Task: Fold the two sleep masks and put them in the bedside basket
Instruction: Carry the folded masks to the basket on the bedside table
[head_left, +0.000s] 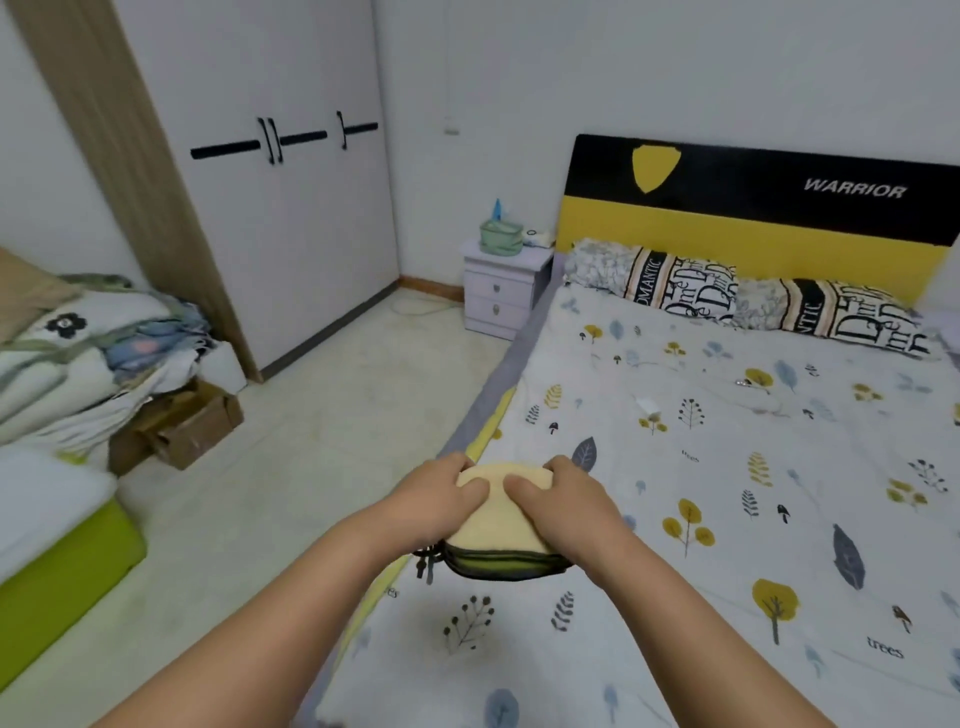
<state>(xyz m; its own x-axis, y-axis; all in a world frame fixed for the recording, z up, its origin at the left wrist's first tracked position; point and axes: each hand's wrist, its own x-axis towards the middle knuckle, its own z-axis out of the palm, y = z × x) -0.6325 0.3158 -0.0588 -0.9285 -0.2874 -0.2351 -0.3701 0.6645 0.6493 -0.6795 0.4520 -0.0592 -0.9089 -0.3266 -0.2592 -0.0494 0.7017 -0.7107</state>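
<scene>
A folded cream-yellow sleep mask lies on top of a second mask, dark grey with a green inner band and black cords at its left. The stack rests at the left edge of the bed. My left hand grips the stack's left side and my right hand grips its right side, fingers pressing on the cream mask. The green bedside basket stands far off on the white nightstand by the headboard.
Tiled floor runs between the bed and a white wardrobe. Piled bedding and a cardboard box sit at the left, above a green-sided mattress. Pillows line the headboard. A small white item sits beside the basket.
</scene>
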